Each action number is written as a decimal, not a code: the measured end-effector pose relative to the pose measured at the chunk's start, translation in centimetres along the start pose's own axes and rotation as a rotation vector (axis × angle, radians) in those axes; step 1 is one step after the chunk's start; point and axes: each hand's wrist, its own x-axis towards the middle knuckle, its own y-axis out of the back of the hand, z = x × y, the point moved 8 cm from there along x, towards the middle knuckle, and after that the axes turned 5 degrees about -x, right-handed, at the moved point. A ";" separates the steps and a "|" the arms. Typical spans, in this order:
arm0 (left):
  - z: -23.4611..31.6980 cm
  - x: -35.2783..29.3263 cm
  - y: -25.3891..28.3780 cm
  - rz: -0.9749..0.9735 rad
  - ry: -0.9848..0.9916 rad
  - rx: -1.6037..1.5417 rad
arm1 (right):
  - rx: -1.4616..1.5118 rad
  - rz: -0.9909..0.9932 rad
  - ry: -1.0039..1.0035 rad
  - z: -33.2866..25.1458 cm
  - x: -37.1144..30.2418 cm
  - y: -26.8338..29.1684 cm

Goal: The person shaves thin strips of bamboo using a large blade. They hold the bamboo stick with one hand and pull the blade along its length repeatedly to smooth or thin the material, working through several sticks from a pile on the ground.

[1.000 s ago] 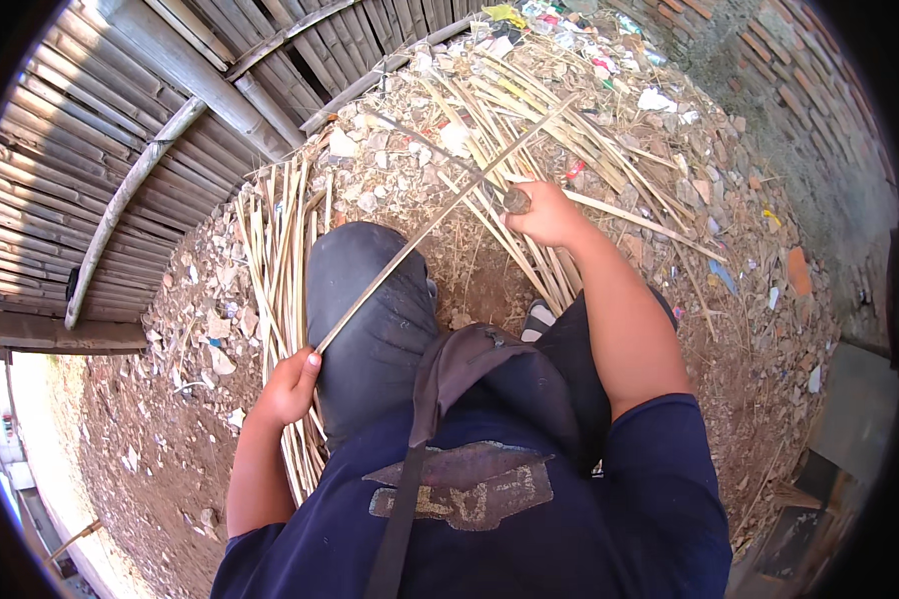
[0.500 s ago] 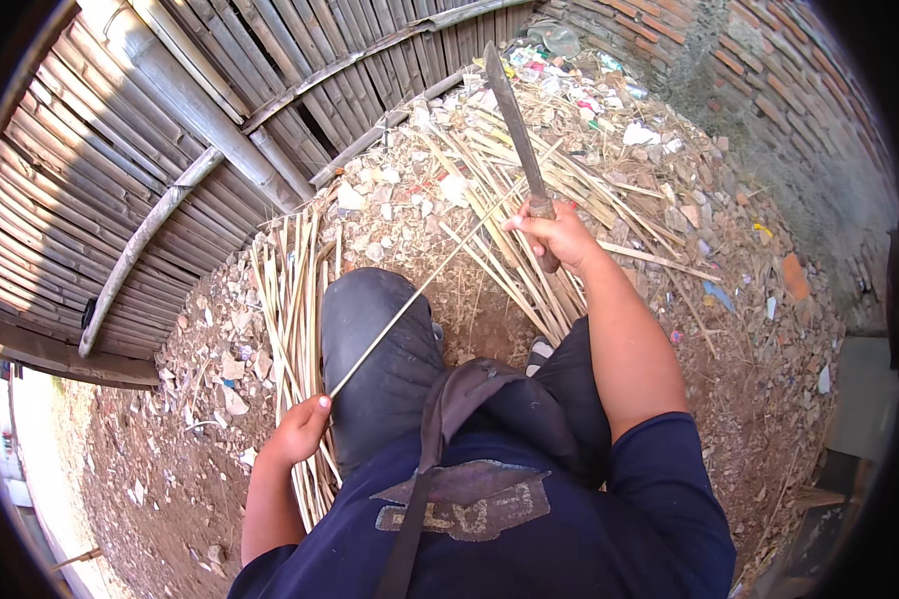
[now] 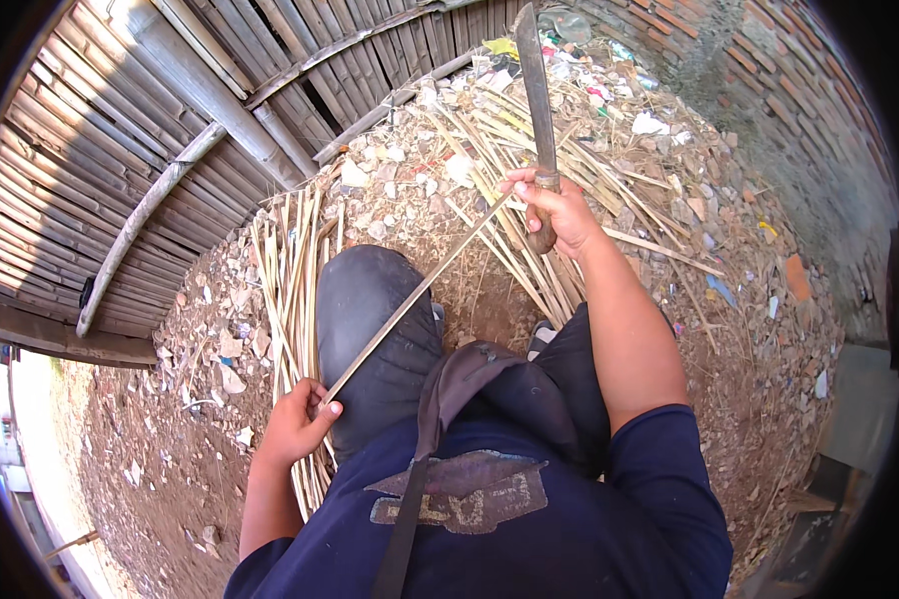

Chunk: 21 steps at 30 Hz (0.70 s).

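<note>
My left hand [image 3: 302, 419] is closed on the near end of a long thin bamboo strip [image 3: 410, 301], pinched between thumb and fingers beside my left knee. The strip slants up across that knee, and its far end meets the fingertips of my right hand [image 3: 567, 215]. That hand grips the wooden handle of a machete [image 3: 536, 95], its dark blade pointing up and away from me. Whether the right fingertips also pinch the strip is hard to tell. Outside my left leg lies a bundle of bamboo strips [image 3: 288, 290]; more split strips [image 3: 594, 180] lie beyond my right hand.
A bamboo slat wall [image 3: 90, 190] with poles rises on the left. A brick wall [image 3: 799, 110] stands at the right. Rubble and litter [image 3: 649, 125] cover the ground ahead. A dark bag strap [image 3: 435, 419] crosses my front.
The strip has turned and shows a broader face, its far end now at my right fingertips. My right hand has shifted slightly up and the machete stands more upright. The left fingers have changed their hold.
</note>
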 end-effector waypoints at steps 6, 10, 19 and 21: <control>2.8 0.1 -1.4 0.150 -0.086 0.106 | -0.075 -0.064 0.048 -1.7 -1.0 -1.5; 1.9 0.2 -1.7 0.250 -0.171 0.120 | -0.142 -0.049 0.067 -2.0 -1.2 -1.3; 3.5 1.1 -2.3 0.185 0.005 0.184 | -1.067 0.247 0.196 -4.8 -2.1 -0.6; 3.1 1.4 -2.4 0.214 -0.002 0.218 | -1.159 0.094 0.123 -3.7 -2.6 -2.6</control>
